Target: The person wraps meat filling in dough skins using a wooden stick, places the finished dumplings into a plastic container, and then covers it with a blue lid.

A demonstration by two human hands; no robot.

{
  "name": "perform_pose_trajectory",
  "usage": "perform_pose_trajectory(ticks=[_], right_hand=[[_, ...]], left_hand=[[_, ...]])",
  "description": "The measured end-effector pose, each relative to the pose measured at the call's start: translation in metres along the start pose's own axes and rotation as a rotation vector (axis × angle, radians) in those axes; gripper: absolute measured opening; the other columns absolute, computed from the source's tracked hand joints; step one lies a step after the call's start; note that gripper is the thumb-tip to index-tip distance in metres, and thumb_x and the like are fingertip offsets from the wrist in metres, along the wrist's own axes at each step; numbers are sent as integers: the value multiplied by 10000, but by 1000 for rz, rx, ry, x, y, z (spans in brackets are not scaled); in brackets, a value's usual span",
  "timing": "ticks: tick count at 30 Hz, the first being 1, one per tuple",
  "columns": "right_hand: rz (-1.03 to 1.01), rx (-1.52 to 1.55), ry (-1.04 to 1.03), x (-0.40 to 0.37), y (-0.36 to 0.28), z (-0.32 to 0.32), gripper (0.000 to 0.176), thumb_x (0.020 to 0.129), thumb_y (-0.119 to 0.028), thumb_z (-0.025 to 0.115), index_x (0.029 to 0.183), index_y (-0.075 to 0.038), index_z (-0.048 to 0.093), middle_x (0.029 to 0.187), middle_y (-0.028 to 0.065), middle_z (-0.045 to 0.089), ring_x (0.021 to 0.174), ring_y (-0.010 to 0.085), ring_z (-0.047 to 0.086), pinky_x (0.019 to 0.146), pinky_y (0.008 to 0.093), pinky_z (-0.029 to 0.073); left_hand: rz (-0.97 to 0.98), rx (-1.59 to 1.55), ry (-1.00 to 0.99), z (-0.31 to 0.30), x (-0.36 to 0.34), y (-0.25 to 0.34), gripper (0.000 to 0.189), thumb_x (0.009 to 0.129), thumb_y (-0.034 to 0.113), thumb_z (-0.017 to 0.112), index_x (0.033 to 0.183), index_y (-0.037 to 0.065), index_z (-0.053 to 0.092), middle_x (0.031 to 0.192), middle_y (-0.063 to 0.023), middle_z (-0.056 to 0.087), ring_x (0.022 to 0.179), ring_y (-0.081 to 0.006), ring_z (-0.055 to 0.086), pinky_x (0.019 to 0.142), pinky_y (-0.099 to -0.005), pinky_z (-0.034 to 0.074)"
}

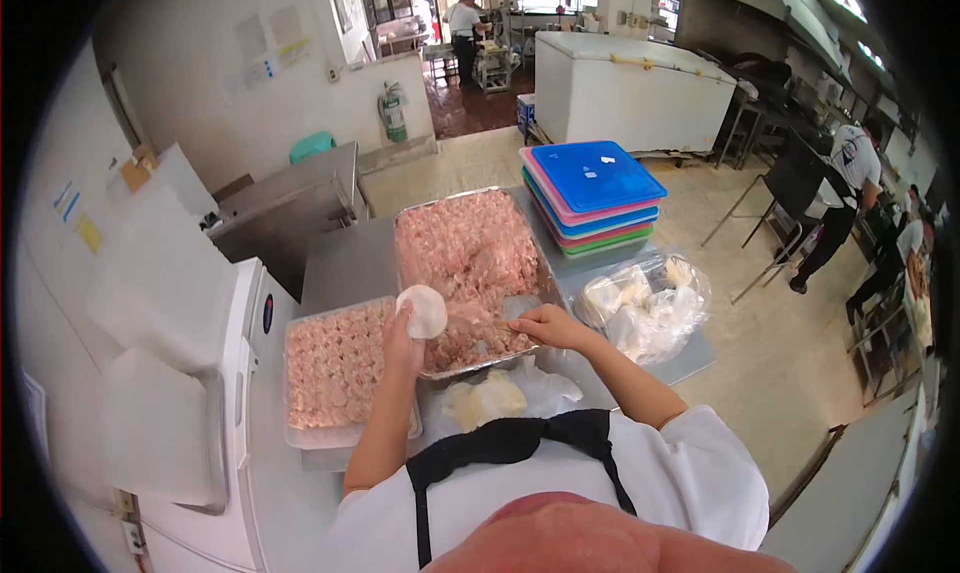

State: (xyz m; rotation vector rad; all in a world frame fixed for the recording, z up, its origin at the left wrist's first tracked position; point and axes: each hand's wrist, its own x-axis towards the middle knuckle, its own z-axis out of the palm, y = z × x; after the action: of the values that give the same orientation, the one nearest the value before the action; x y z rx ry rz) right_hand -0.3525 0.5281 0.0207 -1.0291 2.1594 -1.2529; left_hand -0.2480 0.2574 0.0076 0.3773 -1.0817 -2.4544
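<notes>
My left hand [400,345] holds up a round white dough wrapper [422,312] above the near left edge of a large metal tray [548,279] heaped with ground meat [465,243]. Over that tray's near right part, my right hand [546,327] is closed around a thin stick-like utensil whose tip points into the meat; its exact kind is too small to make out. To the left, a shallow clear tray [300,436] carries rows of small meat-filled dumplings [335,368]. Close to my body, a stack of pale wrappers [488,401] rests on plastic.
Right of the meat stand stacked containers with coloured lids [597,178] and a clear plastic bag [650,308] of pale wrappers. A white fridge [255,373] borders the table's left. Beyond are a chest freezer [635,93], a dark chair [790,178] and several people working.
</notes>
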Motion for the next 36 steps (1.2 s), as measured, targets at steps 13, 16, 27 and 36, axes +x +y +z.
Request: perform_pose_trajectory(ticks=[13, 16, 27, 36], right_hand=[[-125, -749, -320, 28, 13, 13, 356, 843, -344, 548, 770, -31, 701, 755, 195, 669, 728, 364, 652, 693, 490, 505], [-141, -599, -299, 26, 31, 8, 342, 866, -358, 549, 818, -55, 699, 761, 184, 662, 750, 362, 640, 719, 483, 490], [-724, -165, -36, 9, -135, -35, 231, 928, -264, 571, 988, -47, 626, 789, 122, 635, 726, 261, 632, 693, 355, 490], [-473, 845, 108, 14, -134, -90, 99, 928, -134, 590, 889, -43, 591, 699, 11, 571, 629, 86, 555, 589, 229, 435]], left_hand=[[135, 140, 144, -19, 9, -30, 435, 898, 42, 565, 1313, 9, 441, 1190, -112, 582, 1085, -238, 577, 945, -388, 465], [155, 189, 169, -25, -2, -31, 360, 899, 42, 556, 1251, 13, 487, 1161, -106, 592, 1069, -230, 585, 918, -380, 482], [245, 442, 45, 9, 14, 10, 306, 899, 115, 586, 1179, -4, 548, 1102, -80, 610, 1008, -187, 580, 883, -341, 462], [282, 532, -65, 37, 24, 28, 286, 907, 149, 604, 1147, -1, 562, 1064, -60, 614, 975, -145, 576, 868, -307, 463]])
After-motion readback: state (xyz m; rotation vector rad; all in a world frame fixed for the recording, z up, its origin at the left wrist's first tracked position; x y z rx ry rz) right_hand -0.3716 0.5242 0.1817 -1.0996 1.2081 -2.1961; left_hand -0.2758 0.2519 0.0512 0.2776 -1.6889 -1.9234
